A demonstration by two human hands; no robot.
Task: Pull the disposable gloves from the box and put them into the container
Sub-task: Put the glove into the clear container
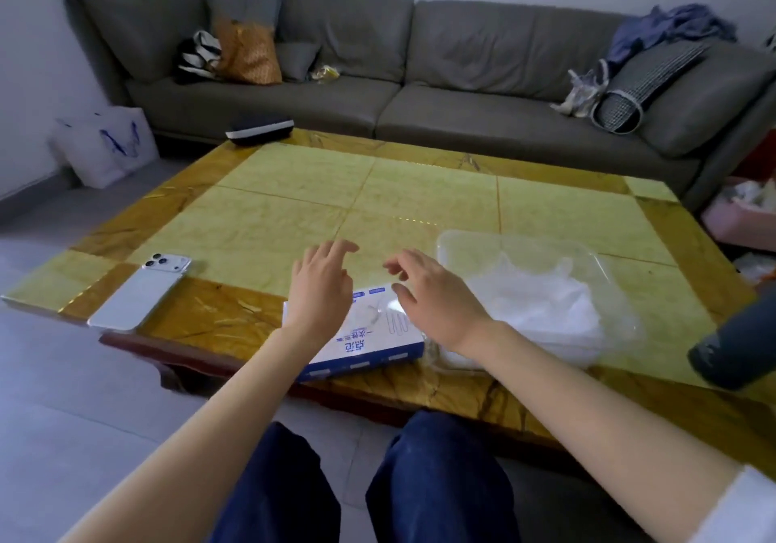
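Observation:
A flat white and blue glove box point(371, 338) lies near the table's front edge. Both hands hover just above it, holding nothing. My left hand point(321, 284) is over the box's left end with fingers spread and relaxed. My right hand point(436, 296) is over its right end, fingers loosely bent, partly hiding the box's top opening. Right of the box sits a clear plastic container point(466, 244) with a pile of translucent white gloves point(537, 307) inside it.
A white phone point(140, 292) lies face down at the table's left front. A dark case point(260, 131) rests on the far left edge of the yellow table point(420, 198). A dark grey object point(739, 345) juts in at the right. A grey sofa stands behind.

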